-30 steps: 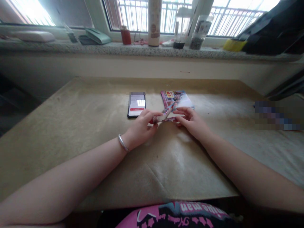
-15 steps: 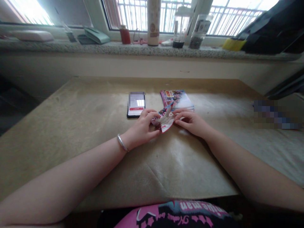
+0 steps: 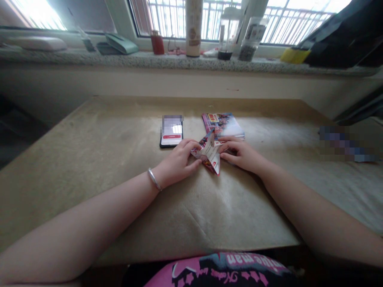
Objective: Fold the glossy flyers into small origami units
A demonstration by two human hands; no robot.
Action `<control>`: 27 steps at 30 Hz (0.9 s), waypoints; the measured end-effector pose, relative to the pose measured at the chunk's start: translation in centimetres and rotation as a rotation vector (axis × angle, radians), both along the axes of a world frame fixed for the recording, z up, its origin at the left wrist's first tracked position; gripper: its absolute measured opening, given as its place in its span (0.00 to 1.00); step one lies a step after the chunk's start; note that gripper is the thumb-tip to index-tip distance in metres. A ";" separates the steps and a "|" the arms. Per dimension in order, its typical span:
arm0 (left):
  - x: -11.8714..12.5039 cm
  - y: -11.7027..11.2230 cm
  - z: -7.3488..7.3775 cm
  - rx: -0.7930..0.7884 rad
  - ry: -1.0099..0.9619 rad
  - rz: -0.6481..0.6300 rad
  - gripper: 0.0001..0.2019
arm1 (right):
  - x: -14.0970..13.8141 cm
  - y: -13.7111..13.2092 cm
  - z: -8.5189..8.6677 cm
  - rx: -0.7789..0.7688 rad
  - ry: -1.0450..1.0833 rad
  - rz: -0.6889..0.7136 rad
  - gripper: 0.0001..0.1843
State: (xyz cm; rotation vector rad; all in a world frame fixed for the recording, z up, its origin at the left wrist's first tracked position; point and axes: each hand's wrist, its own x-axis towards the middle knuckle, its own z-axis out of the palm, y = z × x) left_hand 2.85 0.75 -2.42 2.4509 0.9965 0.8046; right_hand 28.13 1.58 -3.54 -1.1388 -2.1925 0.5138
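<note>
Between my hands is a folded piece of printed paper [image 3: 212,153], with pointed flaps and a pale inner side showing. My left hand [image 3: 187,157], a silver bangle at its wrist, pinches the paper's left edge between thumb and fingers. On the other side, my right hand [image 3: 239,154] grips the right edge with its thumb and fingertips. Just behind the paper lies a stack of glossy printed leaflets [image 3: 229,125], which one upper point of the folded paper overlaps in view. A phone [image 3: 172,133] with a lit screen rests beyond my left hand.
The tan-covered table [image 3: 119,159] reaches back to the wall. A blurred-out flat item [image 3: 348,144] lies at the right. On the stone windowsill [image 3: 167,63] stand a red bottle [image 3: 157,43], a tall pale bottle [image 3: 193,32], clear containers [image 3: 229,36] and a yellow object [image 3: 295,56].
The folded paper has opened out flatter, and its lower point now reaches nearer to me. Both hands stay at its sides, with only small finger shifts.
</note>
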 end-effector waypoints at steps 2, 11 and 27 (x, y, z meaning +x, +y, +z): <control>0.1 0.0 -0.1 0.015 0.001 0.020 0.13 | -0.3 0.0 -0.1 0.013 0.013 -0.009 0.06; 0.4 0.2 -0.1 -0.010 -0.025 0.026 0.08 | -0.5 -0.3 0.0 0.215 -0.091 -0.010 0.10; 0.3 0.2 0.2 -0.022 -0.005 0.026 0.10 | -0.5 -0.9 0.4 0.190 -0.211 0.114 0.16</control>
